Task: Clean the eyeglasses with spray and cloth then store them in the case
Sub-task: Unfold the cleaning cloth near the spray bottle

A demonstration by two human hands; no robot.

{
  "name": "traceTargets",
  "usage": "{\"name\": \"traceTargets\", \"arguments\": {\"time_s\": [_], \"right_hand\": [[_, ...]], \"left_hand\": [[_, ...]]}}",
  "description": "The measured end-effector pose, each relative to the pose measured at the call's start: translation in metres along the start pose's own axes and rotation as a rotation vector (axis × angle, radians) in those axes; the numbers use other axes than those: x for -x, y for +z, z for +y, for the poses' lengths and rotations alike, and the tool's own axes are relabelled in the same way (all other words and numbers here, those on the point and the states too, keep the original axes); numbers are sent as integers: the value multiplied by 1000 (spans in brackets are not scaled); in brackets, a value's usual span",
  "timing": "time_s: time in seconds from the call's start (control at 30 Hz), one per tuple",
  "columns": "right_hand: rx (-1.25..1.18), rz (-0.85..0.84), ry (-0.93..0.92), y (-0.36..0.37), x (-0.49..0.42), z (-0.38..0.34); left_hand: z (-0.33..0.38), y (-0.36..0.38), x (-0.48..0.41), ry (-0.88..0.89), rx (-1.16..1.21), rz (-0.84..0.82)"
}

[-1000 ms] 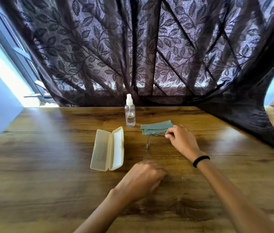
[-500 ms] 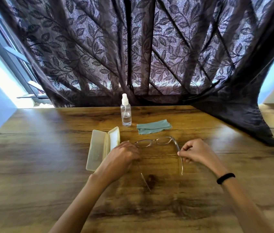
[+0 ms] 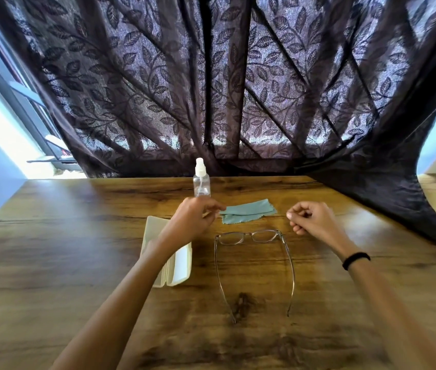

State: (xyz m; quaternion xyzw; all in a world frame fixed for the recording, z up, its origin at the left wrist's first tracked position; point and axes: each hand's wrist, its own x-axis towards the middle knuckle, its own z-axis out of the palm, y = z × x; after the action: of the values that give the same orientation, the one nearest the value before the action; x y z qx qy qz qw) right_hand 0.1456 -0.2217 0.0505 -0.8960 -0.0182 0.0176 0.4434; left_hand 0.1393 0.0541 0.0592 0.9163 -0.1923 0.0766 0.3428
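Note:
The clear-framed eyeglasses (image 3: 249, 235) lie on the wooden table (image 3: 72, 263) with both temples unfolded toward me. Neither hand touches them. My left hand (image 3: 193, 221) hovers just below the base of the clear spray bottle (image 3: 201, 182), its fingers reaching toward the left end of the teal cloth (image 3: 249, 212); it holds nothing. My right hand (image 3: 313, 220) floats to the right of the cloth and above the glasses' right hinge, fingers loosely curled and empty. The cream case (image 3: 179, 265) lies open to the left of the glasses, partly hidden by my left forearm.
A dark leaf-patterned curtain (image 3: 238, 89) hangs along the table's far edge. Its lower right part (image 3: 398, 204) drapes onto the tabletop. A window frame (image 3: 11, 84) shows at the far left. A black band sits on my right wrist (image 3: 355, 260).
The glasses were drawn from beside the cloth toward me, unfolded and laid down. Both hands let go of them; the left rose toward the bottle, the right lifted away.

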Motion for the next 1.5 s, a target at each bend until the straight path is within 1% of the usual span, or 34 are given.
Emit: {"name": "traceTargets", "arguments": {"time_s": [0.07, 0.27, 0.5, 0.73, 0.8, 0.87, 0.93, 1.0, 1.07, 1.13, 1.2, 1.27, 1.37, 1.43, 1.5], "right_hand": [[60, -28, -22, 10, -15, -1], [251, -34, -155, 33, -42, 2], [328, -81, -208, 38, -56, 11], [412, -94, -256, 37, -54, 12], [331, -94, -244, 35, -54, 11], [182, -83, -209, 31, -54, 11], [48, -78, -147, 27, -54, 10], [-71, -95, -90, 23, -54, 8], [-133, -97, -58, 22, -55, 7], [-186, -64, -43, 22, -57, 8], [-228, -31, -50, 23, -58, 9], [-240, -24, -77, 23, -57, 7], [-232, -34, -144, 24, -56, -1], [-201, -28, -178, 24, -55, -7], [-153, -18, -204, 24, -55, -14]], "left_hand": [[-2, 11, -16, -26, -42, -52], [-9, 41, -47, 29, -236, -208], [-19, 55, -51, -102, -310, -140], [-22, 58, -46, -50, -320, -87], [-23, 58, -46, -44, -301, -58], [-22, 56, -47, -54, -242, -18], [-19, 55, -50, -69, -154, 17], [-16, 57, -55, -90, -93, 12], [-14, 59, -60, -118, -79, -77], [-13, 62, -64, -129, -133, -205], [-11, 65, -65, -100, -171, -249], [-8, 68, -64, -45, -159, -207], [1, 71, -68, 34, -78, -77], [9, 71, -72, 21, -5, -26], [15, 71, -76, -14, 15, -3]]}}
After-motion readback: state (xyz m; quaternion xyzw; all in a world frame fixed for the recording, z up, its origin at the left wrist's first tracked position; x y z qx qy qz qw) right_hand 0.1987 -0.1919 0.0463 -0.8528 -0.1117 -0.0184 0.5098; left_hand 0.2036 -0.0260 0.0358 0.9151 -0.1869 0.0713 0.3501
